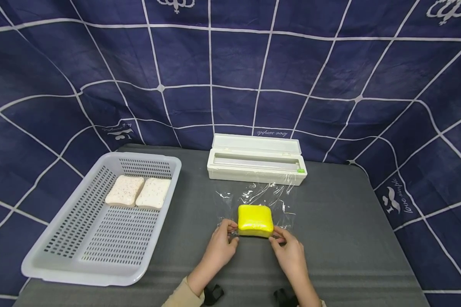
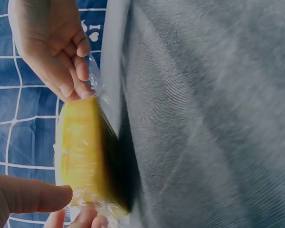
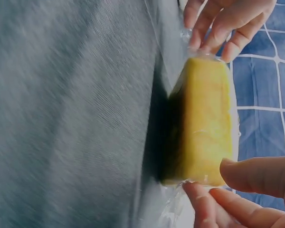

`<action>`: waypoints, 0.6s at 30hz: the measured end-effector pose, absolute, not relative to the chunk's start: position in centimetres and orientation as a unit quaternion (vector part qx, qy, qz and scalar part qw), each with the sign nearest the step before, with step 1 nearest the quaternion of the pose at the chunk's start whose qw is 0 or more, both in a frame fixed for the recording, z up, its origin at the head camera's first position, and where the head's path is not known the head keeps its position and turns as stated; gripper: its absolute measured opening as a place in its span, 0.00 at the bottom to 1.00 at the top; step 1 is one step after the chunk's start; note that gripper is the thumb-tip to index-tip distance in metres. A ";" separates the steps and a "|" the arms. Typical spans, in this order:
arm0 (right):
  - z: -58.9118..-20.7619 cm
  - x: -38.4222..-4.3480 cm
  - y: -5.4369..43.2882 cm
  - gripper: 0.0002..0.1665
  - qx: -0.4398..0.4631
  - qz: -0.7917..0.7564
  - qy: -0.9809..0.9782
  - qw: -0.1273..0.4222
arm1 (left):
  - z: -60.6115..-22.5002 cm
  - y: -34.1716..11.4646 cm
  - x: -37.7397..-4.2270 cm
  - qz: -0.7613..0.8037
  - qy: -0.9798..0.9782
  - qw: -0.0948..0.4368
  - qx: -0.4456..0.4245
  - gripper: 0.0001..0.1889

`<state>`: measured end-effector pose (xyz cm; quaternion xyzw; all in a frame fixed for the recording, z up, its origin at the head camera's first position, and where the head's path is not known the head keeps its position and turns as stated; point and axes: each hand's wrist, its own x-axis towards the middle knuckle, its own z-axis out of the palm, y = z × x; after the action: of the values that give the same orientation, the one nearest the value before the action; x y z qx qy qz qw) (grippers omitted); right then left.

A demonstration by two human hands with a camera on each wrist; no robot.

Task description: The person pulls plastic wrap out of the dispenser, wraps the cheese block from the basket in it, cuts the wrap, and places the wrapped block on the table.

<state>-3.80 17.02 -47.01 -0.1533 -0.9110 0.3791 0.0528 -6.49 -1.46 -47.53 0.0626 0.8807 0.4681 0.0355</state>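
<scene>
While clear plastic film [image 1: 259,195] clings to your rounded yellow block [image 1: 255,219], six o'clock of the white oblong plastic dispenser [image 1: 249,173], your left hand [image 1: 220,244] and right hand [image 1: 290,250] touch the block's eight and four o'clock ends, fingers loosely extended; wrapping seems partway, loose film probably left to fold.

My yellow block [image 1: 255,217] looks smooth and glossy, throwing back soft highlights through clear, crinkled, shiny plastic film [image 1: 266,194] that spreads out behind it. Beyond the block, the white box [image 1: 253,175] is smooth, hard-looking plastic with a gentle sheen. Well left of the block I have a basket [image 1: 84,277] of smooth, perforated pale plastic, holding two matt, speckled slabs [image 1: 124,190]. Beneath the block runs grey cloth [image 1: 342,230], matt and finely ribbed; far behind it, the blue curtain [image 1: 238,64] is softly creased fabric.
</scene>
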 end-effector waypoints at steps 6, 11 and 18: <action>-46.4 -4.7 17.4 0.24 -0.121 0.362 -0.919 0.095 | -46.8 -1.2 -7.6 0.462 0.884 0.004 0.066 0.22; -46.4 -6.0 17.7 0.28 -0.079 0.330 -0.929 0.150 | -46.2 -0.9 -8.7 0.448 0.890 -0.023 0.081 0.25; -46.7 -8.0 18.7 0.32 -0.011 0.283 -0.934 0.220 | -45.7 -0.7 -10.5 0.421 0.901 -0.053 0.094 0.26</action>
<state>-7.98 18.66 -46.71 -0.0107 -0.9337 0.2826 0.2196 -10.51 -0.71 -45.73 0.0936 0.9008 0.4207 -0.0534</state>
